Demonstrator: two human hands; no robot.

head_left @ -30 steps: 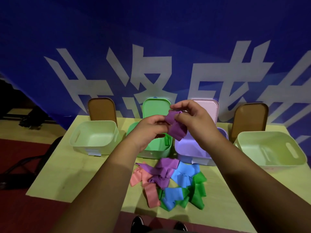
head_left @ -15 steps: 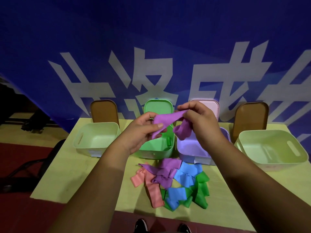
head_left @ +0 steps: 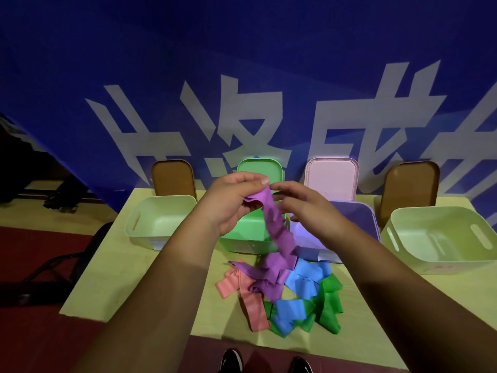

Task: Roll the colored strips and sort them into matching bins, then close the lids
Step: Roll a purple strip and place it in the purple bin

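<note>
Judging the job as barely begun. Looking across the yellow-green table (head_left: pixel 150 267) at four open bins in a row: left pale green bin (head_left: pixel 161 219), green bin (head_left: pixel 242 238), purple bin (head_left: pixel 357 219) and right pale green bin (head_left: pixel 441 238), with nothing showing in the two pale ones and the middle two partly hidden behind the hands. Finding every lid propped upright behind its bin, namely left brown lid (head_left: pixel 173 179), green lid (head_left: pixel 259 168), pink lid (head_left: pixel 332 179) and right brown lid (head_left: pixel 411 187), so leaving all the closing to do. Seeing a loose pile of strips (head_left: pixel 304 292) in pink, purple, blue and green lying unrolled on the table in front of the middle bins, so leaving nearly all the rolling and sorting too. Holding one purple strip (head_left: pixel 274 224) up in front of the green bin, unrolled and crinkled, trailing down toward the pile. Pinching its top end between thumb and forefinger of the raised left hand (head_left: pixel 231 203). Reaching in with the right hand (head_left: pixel 309 208), fingers stretched toward that same top end, touching or just beside it; not possible to tell whether gripping.
</note>
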